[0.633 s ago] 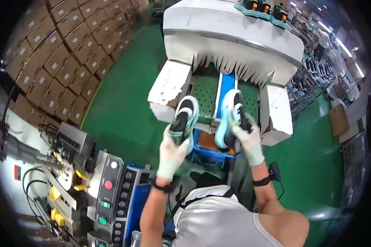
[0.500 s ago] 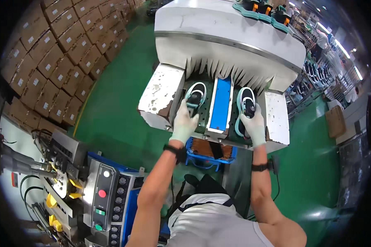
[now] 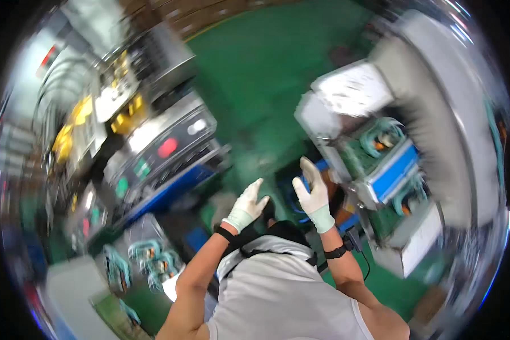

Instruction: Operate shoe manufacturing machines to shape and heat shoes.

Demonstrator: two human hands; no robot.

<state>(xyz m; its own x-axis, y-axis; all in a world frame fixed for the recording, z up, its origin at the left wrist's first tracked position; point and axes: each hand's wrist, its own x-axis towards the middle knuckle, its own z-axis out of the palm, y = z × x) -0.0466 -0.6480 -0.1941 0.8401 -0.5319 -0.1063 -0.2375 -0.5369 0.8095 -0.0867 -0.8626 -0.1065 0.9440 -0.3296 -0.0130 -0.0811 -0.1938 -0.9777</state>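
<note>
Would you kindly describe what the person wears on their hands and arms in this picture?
The left hand and the right hand each wear a thin, whitish, close-fitting glove with a pale green cuff at the wrist. Each wrist carries a dark band; the one on the right wrist holds a small black device with a thin cable trailing from it. The forearms are bare, below the short sleeves of a grey shirt.

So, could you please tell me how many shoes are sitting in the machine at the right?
2: one teal shoe above the blue block, one teal shoe below it. Motion blur may hide others.
</note>
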